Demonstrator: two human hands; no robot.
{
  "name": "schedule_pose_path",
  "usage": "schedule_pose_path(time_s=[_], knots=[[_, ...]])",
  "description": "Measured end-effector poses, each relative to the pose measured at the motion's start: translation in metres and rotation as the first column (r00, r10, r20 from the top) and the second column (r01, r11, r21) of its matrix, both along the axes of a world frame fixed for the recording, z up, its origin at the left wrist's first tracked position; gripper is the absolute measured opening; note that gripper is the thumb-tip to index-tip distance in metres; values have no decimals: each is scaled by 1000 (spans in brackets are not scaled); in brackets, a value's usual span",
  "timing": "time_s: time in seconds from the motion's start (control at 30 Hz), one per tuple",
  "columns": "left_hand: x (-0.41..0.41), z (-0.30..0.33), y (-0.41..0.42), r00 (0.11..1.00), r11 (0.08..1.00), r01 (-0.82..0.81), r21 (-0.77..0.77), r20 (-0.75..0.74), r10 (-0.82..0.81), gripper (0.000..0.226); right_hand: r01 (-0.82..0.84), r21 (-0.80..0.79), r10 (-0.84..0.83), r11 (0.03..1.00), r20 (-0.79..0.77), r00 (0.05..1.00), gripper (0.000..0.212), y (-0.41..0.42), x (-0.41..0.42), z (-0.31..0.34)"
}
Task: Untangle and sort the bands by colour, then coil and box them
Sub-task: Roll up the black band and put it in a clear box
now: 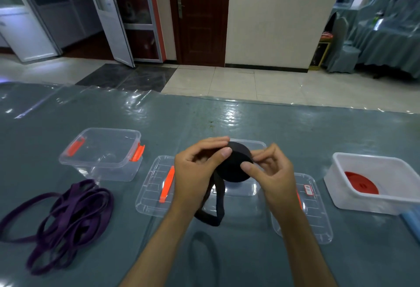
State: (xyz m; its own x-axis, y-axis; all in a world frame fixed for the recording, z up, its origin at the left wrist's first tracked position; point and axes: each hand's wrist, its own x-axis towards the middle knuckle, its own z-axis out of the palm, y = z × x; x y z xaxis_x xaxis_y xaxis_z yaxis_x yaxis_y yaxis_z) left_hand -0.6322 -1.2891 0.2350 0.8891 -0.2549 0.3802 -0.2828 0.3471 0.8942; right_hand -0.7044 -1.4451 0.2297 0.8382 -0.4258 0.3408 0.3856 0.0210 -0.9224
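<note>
Both hands hold the coiled black flat band (236,166) above the worktop (295,127): left hand (195,168) curled round its left rim, right hand (268,171) pinching the right edge. The loose tail hangs toward the person; the clear plastic box (241,186) lies directly beneath, tangled purple band (66,214) well left.

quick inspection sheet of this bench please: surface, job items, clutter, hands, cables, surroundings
Surface: grey-green table under glossy clear film.
Job's things: black band mostly coiled, tail hanging; purple band loose at left; red coil in white tub; clear box; two lids flat.
Clutter: blue roll at right edge.
Grippers: left hand and right hand both grip the black coil.
Cables: nothing seen.
Surroundings: tiled floor, brown door, draped chairs.
</note>
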Motion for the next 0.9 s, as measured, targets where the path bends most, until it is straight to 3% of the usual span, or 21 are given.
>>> schedule_pose_path(time_s=[0.2, 0.3, 0.37, 0.53, 0.6, 0.7, 0.8, 0.9], knots=[[-4, 6, 7, 995, 994, 96, 50, -18, -96, 28, 88, 54, -95, 995, 134, 986, 26, 9, -2, 9], [-3, 11, 6, 998, 999, -3, -45, -64, 0, 23, -20, 6, 19, 1000, 74, 997, 25, 8, -5, 9], [-2, 9, 5, 998, 999, -48, -14, -29, 48, 14, -46, -8, 46, 999, 20, 999, 28, 7, -7, 10], [2, 3, 17, 986, 985, 168, 42, -26, -167, 29, 26, 5, -26, 1000, 80, 996, 29, 6, -6, 9], [5, 2, 18, 992, 991, 126, 43, 5, -127, 29, -20, 11, 20, 1000, 29, 999, 28, 6, -6, 10], [2, -4, 15, 1000, 999, 28, 16, -13, -28, 24, -68, 27, 68, 997, -32, 997, 38, 5, -6, 14], [-1, 0, 15, 998, 998, 51, 21, -25, -50, 23, -1, 10, 1, 1000, 66, 998, 53, 9, -5, 16], [4, 13, 13, 998, 998, 57, 19, 22, -57, 20, 4, 36, -7, 999, 89, 996, 35, 15, -4, 16]])
